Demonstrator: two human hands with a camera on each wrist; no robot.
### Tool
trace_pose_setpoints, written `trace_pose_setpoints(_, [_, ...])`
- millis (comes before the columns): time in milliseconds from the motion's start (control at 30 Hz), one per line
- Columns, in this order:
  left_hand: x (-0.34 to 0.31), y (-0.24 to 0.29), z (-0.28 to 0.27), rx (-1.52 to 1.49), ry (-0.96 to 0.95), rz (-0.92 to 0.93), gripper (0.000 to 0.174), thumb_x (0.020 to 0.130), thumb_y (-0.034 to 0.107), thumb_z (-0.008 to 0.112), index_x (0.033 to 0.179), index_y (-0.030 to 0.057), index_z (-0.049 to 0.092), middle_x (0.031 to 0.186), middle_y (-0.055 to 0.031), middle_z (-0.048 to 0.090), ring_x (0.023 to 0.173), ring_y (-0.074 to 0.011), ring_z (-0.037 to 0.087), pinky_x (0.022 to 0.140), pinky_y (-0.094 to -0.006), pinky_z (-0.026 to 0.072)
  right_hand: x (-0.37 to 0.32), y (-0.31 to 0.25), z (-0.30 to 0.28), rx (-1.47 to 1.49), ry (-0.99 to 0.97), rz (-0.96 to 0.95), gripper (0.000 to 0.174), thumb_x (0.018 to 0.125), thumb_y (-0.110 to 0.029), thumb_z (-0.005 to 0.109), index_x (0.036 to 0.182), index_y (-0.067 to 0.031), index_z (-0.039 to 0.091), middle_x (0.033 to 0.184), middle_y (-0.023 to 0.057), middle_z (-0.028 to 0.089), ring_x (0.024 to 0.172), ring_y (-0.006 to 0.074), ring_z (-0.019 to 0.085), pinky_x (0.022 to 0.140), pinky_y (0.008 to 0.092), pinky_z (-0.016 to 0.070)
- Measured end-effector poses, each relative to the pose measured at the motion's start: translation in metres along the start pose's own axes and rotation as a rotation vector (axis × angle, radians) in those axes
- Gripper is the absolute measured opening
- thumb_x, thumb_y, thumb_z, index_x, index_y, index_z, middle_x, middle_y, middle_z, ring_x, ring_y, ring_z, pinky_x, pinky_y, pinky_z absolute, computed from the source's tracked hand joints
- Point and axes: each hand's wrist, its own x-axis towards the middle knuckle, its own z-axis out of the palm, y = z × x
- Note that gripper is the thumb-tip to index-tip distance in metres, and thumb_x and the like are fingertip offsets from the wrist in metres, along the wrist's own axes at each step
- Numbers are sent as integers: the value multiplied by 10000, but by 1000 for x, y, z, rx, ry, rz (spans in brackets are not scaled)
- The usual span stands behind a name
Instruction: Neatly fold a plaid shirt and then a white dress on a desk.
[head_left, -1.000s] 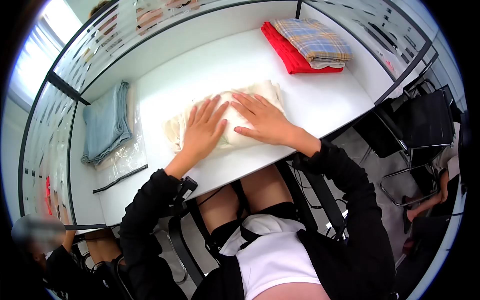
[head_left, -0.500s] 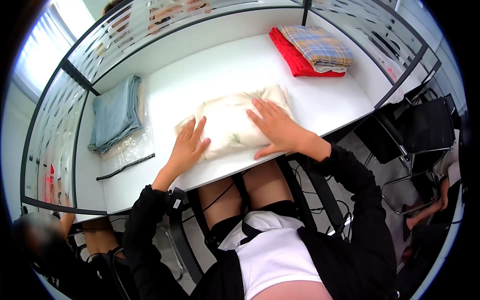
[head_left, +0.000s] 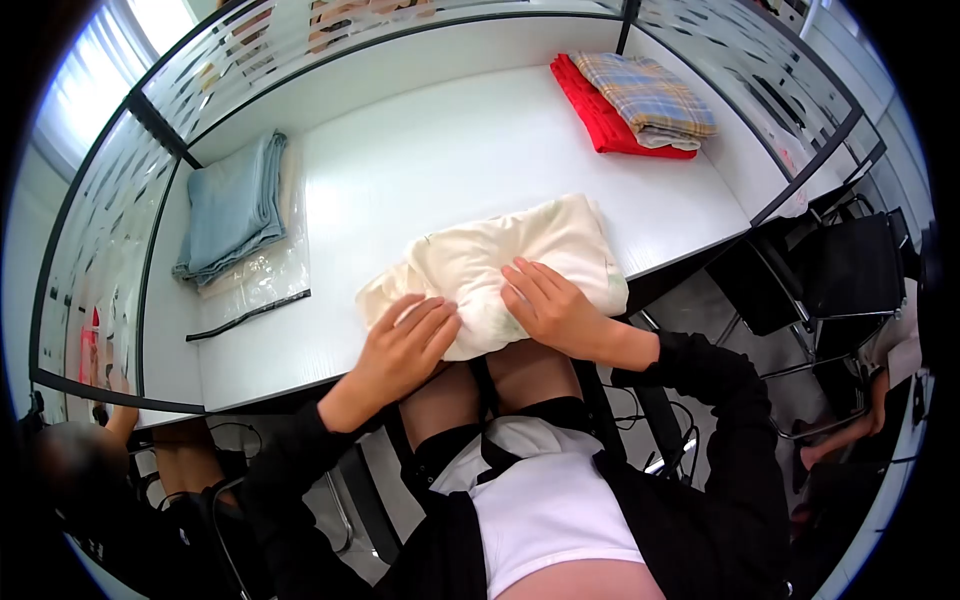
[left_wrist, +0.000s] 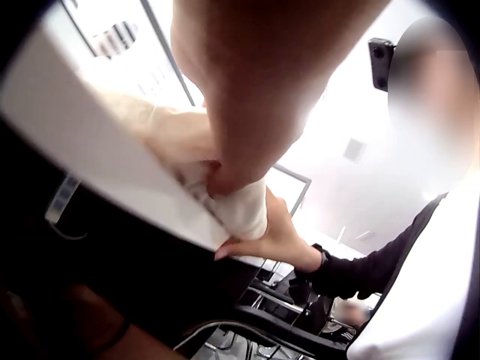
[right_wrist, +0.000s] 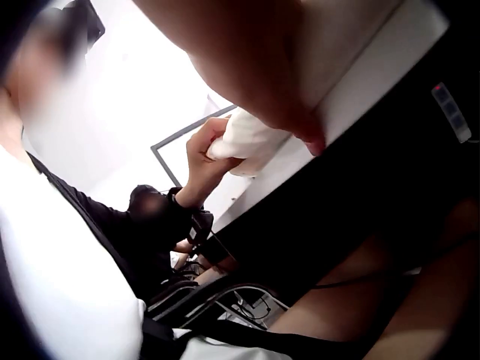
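Note:
A folded cream cloth [head_left: 525, 238] with a faint green print lies at the table's front edge, its near side hanging past it. My left hand [head_left: 405, 345] grips the near left part, fingers over the top. On the near right part, my right hand [head_left: 555, 315] holds the cloth the same way. The left wrist view shows the right hand [left_wrist: 279, 238] with its thumb under the cloth and its fingers above. From the right wrist view, the left hand [right_wrist: 204, 156] is curled round the cloth's edge. Wrinkles run across the cloth between both hands.
Folded light-blue denim [head_left: 235, 205] lies on a clear plastic bag [head_left: 262, 290] at the left. At the back right, a plaid cloth [head_left: 645, 95] tops a red one [head_left: 590, 115]. Low partitions enclose the white table [head_left: 400, 140]. A black chair [head_left: 850, 270] stands to the right.
Both hands have gone from lying flat on the cloth to gripping its near side. The cloth has been drawn toward the body, over the table's front edge.

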Motion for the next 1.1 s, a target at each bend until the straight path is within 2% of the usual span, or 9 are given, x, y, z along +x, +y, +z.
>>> trace_pose_setpoints(33, [7,-6,-9,4,61,26,358,529,49,682,878,54,604,890,-27,631,861,-174,605,882,-372,426,2,2,-9,88,-18,42,226,697,-67,526,906,14,496,880,165,553,797,299,583,677,361,482])
trace_pose_setpoints(100, [29,-17,-44,-260,-13,-67,320,595,57,664,907,87,602,867,-38,622,821,-176,604,855,-351,446,9,15,-23,322,-71,123,222,631,-61,570,825,-4,480,724,104,511,638,267,563,534,363,458])
trace_pose_setpoints(333, [125,-90,-122,-1190,-19,-637,289,844,256,593,1041,49,552,850,-30,604,722,-84,581,662,-234,486,84,61,-105,1572,-365,767,513,724,-114,698,1180,2,495,1056,89,597,933,168,587,817,292,464])
trace_pose_setpoints(533, [77,-162,-33,-1518,-209,-755,745,838,639,307,1271,44,426,1233,-118,495,1140,-181,472,936,-304,390,60,62,-65,1956,-185,1002,608,717,-138,717,1216,47,422,1097,139,564,944,197,590,847,303,470])
trace_pose_setpoints(800, [61,-127,-6,-1821,-50,-447,984,695,769,280,1378,66,204,1398,-93,286,1293,-224,266,1047,-372,240,74,76,-58,1645,-94,869,643,704,-125,724,1240,38,409,1122,122,554,1002,203,558,863,308,445])
trace_pose_setpoints(867, [66,-130,-15,-1587,164,-304,724,838,429,552,1338,9,239,1312,-114,392,1167,-202,437,959,-356,378,85,81,-61,1356,37,656,598,692,-125,733,1204,-3,447,1081,125,583,962,194,581,822,305,460])
trace_pose_setpoints(933, [85,-127,-52,-993,54,-484,545,836,211,559,1287,13,327,1220,-105,483,1052,-188,526,863,-328,455,97,91,-68,915,92,407,618,680,-118,743,1208,-1,444,1057,103,592,952,182,583,816,306,457])
trace_pose_setpoints(1000, [100,-115,-76,-798,76,-300,455,791,120,563,1213,24,424,1163,-91,530,1053,-193,530,876,-312,443,105,103,-59,617,322,43,434,681,-45,671,1080,-64,499,950,88,615,867,270,603,717,323,483])
trace_pose_setpoints(1100, [102,-107,-76,-587,40,-53,421,716,34,605,1129,43,527,1138,-92,557,1098,-220,502,917,-301,408,95,114,-29,163,245,-126,391,674,-36,632,1039,-51,493,1035,105,568,930,276,561,773,357,461])
